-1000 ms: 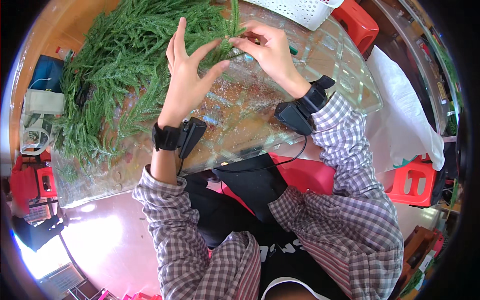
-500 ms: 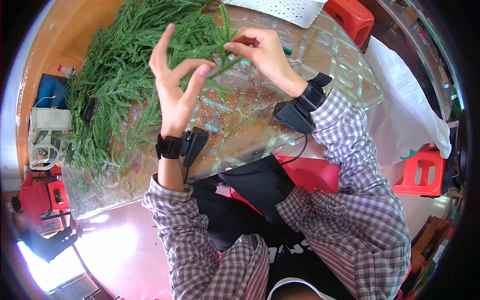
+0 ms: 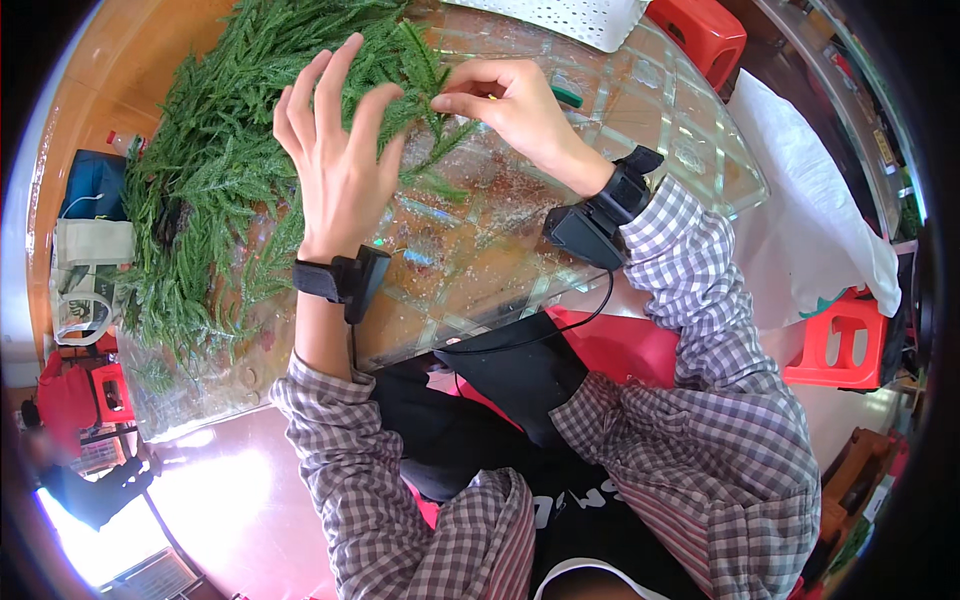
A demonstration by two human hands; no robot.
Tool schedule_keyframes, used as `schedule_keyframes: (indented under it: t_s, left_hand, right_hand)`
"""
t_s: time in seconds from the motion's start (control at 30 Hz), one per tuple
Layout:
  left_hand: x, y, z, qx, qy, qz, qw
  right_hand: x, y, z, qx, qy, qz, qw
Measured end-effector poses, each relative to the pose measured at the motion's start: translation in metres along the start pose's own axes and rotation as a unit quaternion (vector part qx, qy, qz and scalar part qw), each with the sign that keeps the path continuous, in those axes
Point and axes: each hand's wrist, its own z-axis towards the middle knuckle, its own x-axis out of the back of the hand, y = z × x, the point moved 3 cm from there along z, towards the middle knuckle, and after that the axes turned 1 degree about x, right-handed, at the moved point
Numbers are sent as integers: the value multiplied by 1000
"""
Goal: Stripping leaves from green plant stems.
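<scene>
My right hand (image 3: 515, 108) pinches the stem of a green needled sprig (image 3: 428, 72) between thumb and fingertips. A small yellow bit shows at those fingers; what it is I cannot make out. The sprig's side shoots point up and down to the left of the hand. To its left, my left hand (image 3: 335, 165) is raised with fingers spread and nothing in it. Behind and left of it, a big heap of green needled branches (image 3: 225, 150) covers that side of the table.
Small crumbs lie scattered on the clear-covered table (image 3: 480, 270). A white perforated basket (image 3: 590, 18) stands at the far edge, with a green-handled tool (image 3: 567, 97) nearer. Red stools (image 3: 840, 342) and a white sack (image 3: 800, 180) are at the right.
My left hand has shifted left, away from the sprig, and its fingers have fanned out. My right hand has moved slightly left, still pinching the sprig.
</scene>
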Motion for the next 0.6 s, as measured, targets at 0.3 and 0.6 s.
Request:
schedule_keyframes:
  t_s: [0.3,0.6]
  left_hand:
    - [-1,6,1,-96,43,36,994]
    - [1,8,1,-64,-5,17,998]
  right_hand:
    - [-1,-6,-2,-17,-23,-28,999]
    - [-5,-6,-5,11,-19,-18,1000]
